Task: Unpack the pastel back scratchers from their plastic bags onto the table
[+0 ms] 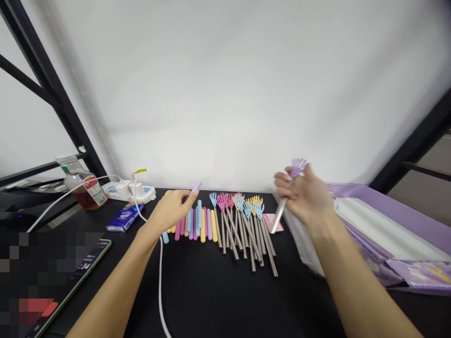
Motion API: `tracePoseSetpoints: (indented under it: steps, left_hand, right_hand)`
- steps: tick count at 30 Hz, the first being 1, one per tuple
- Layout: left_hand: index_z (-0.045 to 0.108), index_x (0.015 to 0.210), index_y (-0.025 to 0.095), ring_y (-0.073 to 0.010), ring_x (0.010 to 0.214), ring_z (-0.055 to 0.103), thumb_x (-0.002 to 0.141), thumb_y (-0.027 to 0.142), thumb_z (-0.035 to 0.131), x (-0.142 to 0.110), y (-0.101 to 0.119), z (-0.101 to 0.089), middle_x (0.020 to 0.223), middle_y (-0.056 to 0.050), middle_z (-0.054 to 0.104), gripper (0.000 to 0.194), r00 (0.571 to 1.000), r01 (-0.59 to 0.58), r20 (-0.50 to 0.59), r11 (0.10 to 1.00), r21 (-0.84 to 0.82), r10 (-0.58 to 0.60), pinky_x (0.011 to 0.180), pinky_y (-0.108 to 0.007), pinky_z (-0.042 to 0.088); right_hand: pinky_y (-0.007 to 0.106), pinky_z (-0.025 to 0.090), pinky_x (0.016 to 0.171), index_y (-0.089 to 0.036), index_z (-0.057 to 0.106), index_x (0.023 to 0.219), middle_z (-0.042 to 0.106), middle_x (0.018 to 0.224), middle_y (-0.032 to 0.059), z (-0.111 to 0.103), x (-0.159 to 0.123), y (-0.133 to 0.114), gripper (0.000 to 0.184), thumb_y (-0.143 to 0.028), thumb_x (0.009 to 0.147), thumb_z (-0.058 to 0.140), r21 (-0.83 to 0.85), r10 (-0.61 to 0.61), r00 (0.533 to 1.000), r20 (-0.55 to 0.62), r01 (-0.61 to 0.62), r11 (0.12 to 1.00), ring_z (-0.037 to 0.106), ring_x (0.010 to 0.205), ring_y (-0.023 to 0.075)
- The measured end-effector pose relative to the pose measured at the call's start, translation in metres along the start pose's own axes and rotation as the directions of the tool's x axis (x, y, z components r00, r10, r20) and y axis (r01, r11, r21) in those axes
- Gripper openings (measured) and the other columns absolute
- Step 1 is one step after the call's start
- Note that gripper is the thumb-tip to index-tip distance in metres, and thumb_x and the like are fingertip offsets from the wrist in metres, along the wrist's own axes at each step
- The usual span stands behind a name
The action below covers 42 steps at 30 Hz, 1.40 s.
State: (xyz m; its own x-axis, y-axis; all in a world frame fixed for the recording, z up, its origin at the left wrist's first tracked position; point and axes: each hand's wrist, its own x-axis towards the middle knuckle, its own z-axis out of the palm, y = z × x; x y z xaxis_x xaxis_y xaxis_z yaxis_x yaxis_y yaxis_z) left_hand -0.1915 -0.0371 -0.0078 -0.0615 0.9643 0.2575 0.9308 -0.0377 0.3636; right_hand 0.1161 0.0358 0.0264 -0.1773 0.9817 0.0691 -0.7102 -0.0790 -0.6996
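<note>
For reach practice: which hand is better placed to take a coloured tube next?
Probably left: the left hand, holding something purple, is nearer the coloured tubes; the right hand holds a purple-headed rod.

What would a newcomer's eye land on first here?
Probably the fan of metal rods with bright hand-shaped heads, mid-table, beside a row of pastel tubes on their left. Next, the raised right hand, holding a purple-headed rod over the table's right side, and the left hand with a purple piece above the tubes.
</note>
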Motion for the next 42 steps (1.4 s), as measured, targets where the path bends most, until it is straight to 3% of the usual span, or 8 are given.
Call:
tracePoseSetpoints:
  steps: [3, 8, 21, 26, 28, 31, 34, 42]
  left_hand:
    - [0.058, 0.061, 0.021, -0.0211, 0.06, 0.057, 0.094, 0.058, 0.03, -0.001, 0.006, 0.004, 0.059, -0.004, 0.056, 0.057, 0.997, 0.07, -0.025, 0.99, 0.121, -0.068, 0.057, -0.03, 0.029]
    - [0.069, 0.071, 0.02, -0.0335, 0.08, 0.068, 0.09, 0.053, 0.036, -0.004, 0.01, 0.021, 0.075, -0.013, 0.068, 0.05, 0.98, 0.187, 0.012, 0.938, 0.292, -0.199, 0.065, -0.036, 0.042]
    - [0.068, 0.076, 0.018, -0.0334, 0.082, 0.068, 0.092, 0.044, 0.037, -0.006, 0.012, 0.033, 0.079, -0.014, 0.068, 0.044, 0.978, 0.197, 0.005, 0.929, 0.313, -0.209, 0.07, -0.039, 0.046]
    - [0.063, 0.082, 0.02, -0.0231, 0.083, 0.062, 0.097, 0.038, 0.038, -0.007, 0.013, 0.039, 0.084, -0.006, 0.063, 0.034, 0.988, -0.047, -0.135, 0.985, 0.166, 0.07, 0.072, -0.034, 0.044]
    - [0.063, 0.095, 0.021, -0.0222, 0.092, 0.058, 0.097, 0.037, 0.041, -0.009, 0.016, 0.045, 0.094, -0.005, 0.061, 0.027, 0.957, -0.241, -0.142, 0.967, 0.088, 0.251, 0.081, -0.035, 0.046]
    - [0.061, 0.107, 0.025, -0.0249, 0.104, 0.052, 0.094, 0.038, 0.051, -0.013, 0.02, 0.054, 0.107, -0.006, 0.057, 0.021, 0.911, -0.403, -0.076, 0.913, 0.059, 0.406, 0.089, -0.041, 0.045]
    - [0.061, 0.105, 0.024, -0.0268, 0.107, 0.048, 0.093, 0.034, 0.054, -0.014, 0.019, 0.058, 0.108, -0.006, 0.055, 0.017, 0.909, -0.412, -0.024, 0.907, 0.091, 0.415, 0.089, -0.045, 0.046]
    - [0.064, 0.104, 0.022, -0.027, 0.118, 0.047, 0.1, 0.031, 0.04, -0.012, 0.017, 0.061, 0.113, -0.007, 0.06, 0.026, 0.909, -0.415, 0.003, 0.904, 0.105, 0.417, 0.093, -0.046, 0.046]
  right_hand:
    - [0.016, 0.02, 0.036, -0.025, 0.049, 0.085, 0.04, 0.061, -0.0066, 0.02, -0.003, 0.038, 0.026, -0.047, 0.09, 0.063, -0.084, -0.09, 0.992, 0.092, 0.098, 0.992, 0.023, 0.042, 0.0066]
    - [0.018, 0.02, 0.038, -0.026, 0.052, 0.088, 0.04, 0.061, -0.0084, 0.032, -0.006, 0.084, 0.034, -0.057, 0.086, 0.065, -0.22, -0.258, 0.929, 0.264, 0.319, 0.922, 0.024, 0.042, 0.0054]
    - [0.023, 0.029, 0.046, -0.022, 0.05, 0.073, 0.043, 0.063, -0.0052, 0.014, -0.014, 0.105, 0.042, -0.06, 0.09, 0.057, -0.408, -0.251, 0.905, 0.343, 0.384, 0.828, 0.034, 0.049, 0.0088]
    - [0.027, 0.037, 0.06, -0.021, 0.062, 0.072, 0.049, 0.069, -0.0004, 0.013, 0.001, 0.085, 0.049, -0.065, 0.09, 0.049, -0.728, -0.343, 0.901, 0.264, 0.42, 0.542, 0.045, 0.065, 0.015]
    - [0.026, 0.035, 0.056, -0.019, 0.065, 0.079, 0.045, 0.065, -0.0017, 0.013, 0.013, 0.079, 0.053, -0.066, 0.091, 0.043, -0.829, -0.236, 0.944, 0.229, 0.316, 0.462, 0.043, 0.059, 0.0138]
    - [0.025, 0.034, 0.054, -0.014, 0.067, 0.087, 0.047, 0.059, -0.0026, 0.011, 0.03, 0.082, 0.048, -0.052, 0.097, 0.04, -0.961, -0.033, 0.985, 0.171, 0.174, 0.216, 0.044, 0.051, 0.0123]
    - [0.025, 0.035, 0.056, -0.012, 0.068, 0.083, 0.055, 0.056, 0.0003, 0.006, 0.039, 0.095, 0.036, -0.035, 0.097, 0.045, -0.994, -0.026, 0.994, 0.103, 0.103, 0.025, 0.05, 0.053, 0.0137]
    - [0.029, 0.042, 0.076, -0.01, 0.068, 0.109, 0.073, 0.088, 0.0125, -0.003, 0.034, 0.117, 0.031, -0.03, 0.086, 0.068, -0.974, -0.131, 0.987, 0.095, 0.066, -0.216, 0.068, 0.086, 0.0234]
